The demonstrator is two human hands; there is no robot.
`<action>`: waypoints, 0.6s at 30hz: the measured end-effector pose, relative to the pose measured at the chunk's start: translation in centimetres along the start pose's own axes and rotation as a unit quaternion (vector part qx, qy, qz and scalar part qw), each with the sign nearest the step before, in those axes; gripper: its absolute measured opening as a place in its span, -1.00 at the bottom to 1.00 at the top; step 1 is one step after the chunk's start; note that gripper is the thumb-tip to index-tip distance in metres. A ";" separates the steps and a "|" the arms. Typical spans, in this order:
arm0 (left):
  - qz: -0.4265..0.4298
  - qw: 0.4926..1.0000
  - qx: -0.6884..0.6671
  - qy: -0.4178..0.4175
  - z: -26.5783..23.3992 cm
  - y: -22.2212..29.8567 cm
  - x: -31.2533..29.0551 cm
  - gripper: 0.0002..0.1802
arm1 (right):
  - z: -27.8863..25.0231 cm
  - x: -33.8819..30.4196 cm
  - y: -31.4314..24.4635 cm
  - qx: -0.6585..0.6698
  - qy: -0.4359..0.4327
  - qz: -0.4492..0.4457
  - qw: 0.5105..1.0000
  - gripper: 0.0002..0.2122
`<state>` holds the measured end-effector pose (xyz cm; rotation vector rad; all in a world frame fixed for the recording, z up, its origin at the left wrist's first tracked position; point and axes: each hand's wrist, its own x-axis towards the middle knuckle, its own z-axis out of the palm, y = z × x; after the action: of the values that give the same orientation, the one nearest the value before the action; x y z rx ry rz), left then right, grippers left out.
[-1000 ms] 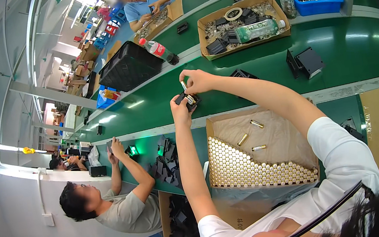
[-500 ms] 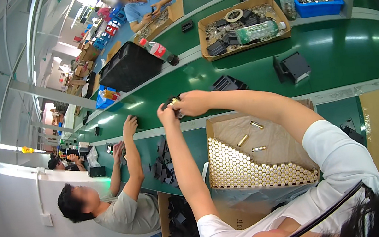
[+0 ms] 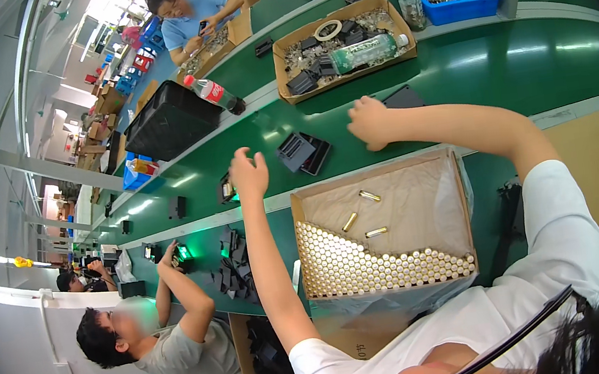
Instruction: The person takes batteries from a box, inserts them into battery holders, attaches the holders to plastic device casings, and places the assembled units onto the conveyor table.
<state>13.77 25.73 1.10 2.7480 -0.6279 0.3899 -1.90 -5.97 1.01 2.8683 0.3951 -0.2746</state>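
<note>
My left hand (image 3: 249, 174) is over the green belt with its fingers apart and nothing visible in its grasp. Just left of it, partly covered by the fingers, stands a small black case (image 3: 226, 189) with a bright inside. My right hand (image 3: 369, 124) hovers above the belt, fingers loosely bent and spread, holding nothing that I can see. Behind its wrist lies a dark flat case (image 3: 405, 97). Between my hands rest a grey-black slotted case (image 3: 296, 151) and an open black shell (image 3: 318, 157), overlapping. Nearer to me, a cardboard box (image 3: 462, 202) holds rows of upright gold-topped batteries (image 3: 348, 260) and three loose ones.
Beyond the belt stand a carton of scraps (image 3: 346, 85), a blue tray (image 3: 462, 9), a black crate (image 3: 171, 121) and a cola bottle (image 3: 214, 94). Black parts (image 3: 233, 269) are heaped left of the battery box. A co-worker (image 3: 175, 334) handles a green-lit device (image 3: 183, 252).
My hands were together on a black case with something gold in it; now they are apart and off it. The right hand has moved right. The co-worker's hands have drawn back to a lit device.
</note>
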 end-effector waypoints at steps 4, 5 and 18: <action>-0.080 0.992 -0.094 -0.042 0.8 1.0 -0.6 -0.50 | 2.8 -1.1 2.2 -0.060 0.014 -0.030 0.998 -0.68; -0.105 0.985 -0.124 -0.052 1.1 1.3 -0.7 -0.50 | 2.9 -1.4 2.9 -0.075 -0.026 -0.019 0.997 -0.67; -0.307 0.841 -0.430 -0.119 1.2 0.5 -1.0 -0.37 | 1.2 -13.2 5.4 -0.242 -0.023 0.240 0.940 -0.82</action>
<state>12.87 25.28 -0.20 1.9475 0.0810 -0.3279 -13.04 -14.58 3.80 2.3655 -0.2256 -0.1293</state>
